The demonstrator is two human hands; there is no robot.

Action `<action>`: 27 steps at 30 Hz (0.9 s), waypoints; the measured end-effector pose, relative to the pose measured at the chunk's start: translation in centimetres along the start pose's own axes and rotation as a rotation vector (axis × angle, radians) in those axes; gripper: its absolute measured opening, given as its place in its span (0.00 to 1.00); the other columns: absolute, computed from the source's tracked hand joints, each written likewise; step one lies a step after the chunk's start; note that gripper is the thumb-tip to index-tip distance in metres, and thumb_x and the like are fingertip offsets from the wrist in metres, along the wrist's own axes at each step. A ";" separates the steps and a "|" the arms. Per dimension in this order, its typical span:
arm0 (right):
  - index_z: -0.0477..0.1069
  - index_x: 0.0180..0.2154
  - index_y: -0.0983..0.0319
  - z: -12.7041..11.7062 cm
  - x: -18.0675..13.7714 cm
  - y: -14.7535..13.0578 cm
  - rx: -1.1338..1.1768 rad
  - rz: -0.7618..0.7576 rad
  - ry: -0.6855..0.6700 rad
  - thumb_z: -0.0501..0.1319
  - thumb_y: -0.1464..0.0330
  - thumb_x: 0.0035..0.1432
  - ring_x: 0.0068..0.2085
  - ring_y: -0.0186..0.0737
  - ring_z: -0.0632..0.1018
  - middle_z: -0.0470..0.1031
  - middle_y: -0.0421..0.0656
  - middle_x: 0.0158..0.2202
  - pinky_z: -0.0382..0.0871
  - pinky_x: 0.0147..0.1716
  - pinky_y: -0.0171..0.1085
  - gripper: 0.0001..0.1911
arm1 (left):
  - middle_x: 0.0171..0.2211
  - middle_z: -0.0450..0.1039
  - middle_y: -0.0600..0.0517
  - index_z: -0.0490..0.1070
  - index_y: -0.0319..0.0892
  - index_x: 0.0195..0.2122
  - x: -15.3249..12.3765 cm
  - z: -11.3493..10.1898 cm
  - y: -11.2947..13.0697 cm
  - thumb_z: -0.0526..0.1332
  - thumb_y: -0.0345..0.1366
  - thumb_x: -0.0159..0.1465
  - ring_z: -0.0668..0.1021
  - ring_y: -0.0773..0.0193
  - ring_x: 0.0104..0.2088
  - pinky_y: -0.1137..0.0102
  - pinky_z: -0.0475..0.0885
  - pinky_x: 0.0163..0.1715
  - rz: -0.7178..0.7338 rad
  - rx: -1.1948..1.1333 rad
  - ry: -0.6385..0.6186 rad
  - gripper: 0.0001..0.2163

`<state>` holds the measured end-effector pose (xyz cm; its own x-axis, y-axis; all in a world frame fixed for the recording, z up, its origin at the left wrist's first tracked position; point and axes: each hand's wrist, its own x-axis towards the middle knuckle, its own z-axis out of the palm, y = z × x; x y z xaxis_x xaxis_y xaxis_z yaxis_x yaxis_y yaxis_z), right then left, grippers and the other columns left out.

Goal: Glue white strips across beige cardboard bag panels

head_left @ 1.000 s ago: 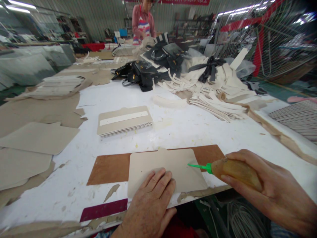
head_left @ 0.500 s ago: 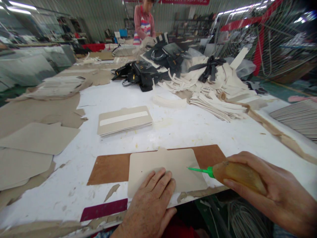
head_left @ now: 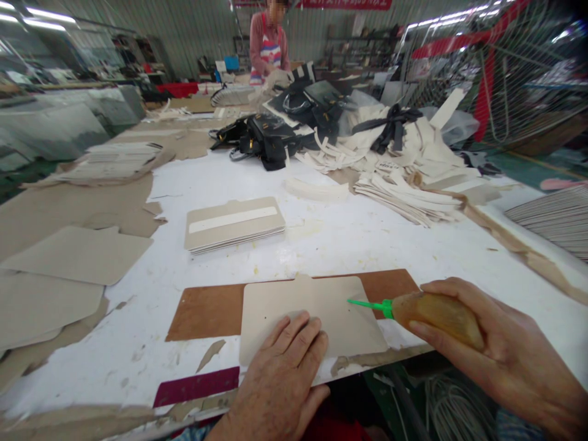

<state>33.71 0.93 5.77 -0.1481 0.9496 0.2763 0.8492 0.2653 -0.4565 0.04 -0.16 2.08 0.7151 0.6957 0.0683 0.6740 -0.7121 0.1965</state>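
My left hand (head_left: 280, 380) lies flat on a beige panel (head_left: 326, 294) with rounded corners and a small tab on its far edge. In my right hand (head_left: 509, 349) is an awl (head_left: 438, 315) with a smooth amber-brown handle and a thin green shaft pointing left. Its tip is over the panel's right part, just beyond a small dark dot; whether it touches, I cannot tell. Another dot shows left of my fingers. Under the panel, a brown leather-like strip (head_left: 206, 312) sticks out on both sides.
Beyond the panel sits a stack of beige panels (head_left: 234, 226), the top one bearing a white strip. A maroon strip (head_left: 197, 387) lies near the front edge. More panels (head_left: 50, 306) are at left. Black bags (head_left: 261, 138) and pale strips (head_left: 404, 193) are heaped farther back, before another person (head_left: 269, 46).
The awl's tip has shifted slightly away from me, off the right dot, which now shows uncovered. My left hand stays on the panel. The whole view has shifted a little.
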 end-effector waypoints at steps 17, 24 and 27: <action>0.71 0.50 0.47 -0.5 -0.6 -3.6 0.136 0.295 -0.076 0.62 0.33 0.62 0.37 0.57 0.81 0.82 0.40 0.39 0.79 0.34 0.52 0.30 | 0.66 0.73 0.48 0.65 0.41 0.68 -0.7 0.9 0.0 0.61 0.51 0.75 0.71 0.50 0.67 0.52 0.66 0.72 -0.010 -0.052 0.132 0.27; 0.74 0.48 0.48 2.1 1.0 -3.8 0.310 0.278 0.040 0.69 0.37 0.57 0.36 0.54 0.85 0.84 0.39 0.42 0.85 0.32 0.45 0.28 | 0.64 0.77 0.53 0.70 0.43 0.62 -1.3 0.8 0.4 0.62 0.54 0.73 0.76 0.58 0.61 0.62 0.71 0.59 -0.011 0.099 0.261 0.24; 0.76 0.48 0.48 3.7 2.6 -4.7 0.376 0.079 0.039 0.72 0.44 0.59 0.33 0.50 0.85 0.85 0.39 0.41 0.83 0.25 0.39 0.23 | 0.63 0.77 0.53 0.70 0.42 0.62 -1.3 0.6 0.4 0.62 0.54 0.74 0.76 0.59 0.60 0.64 0.69 0.60 0.006 0.110 0.258 0.24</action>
<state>27.52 2.74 5.51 -0.0640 0.9644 0.2567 0.6114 0.2412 -0.7537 -0.52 -1.41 1.52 0.6574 0.6828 0.3188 0.6964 -0.7121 0.0892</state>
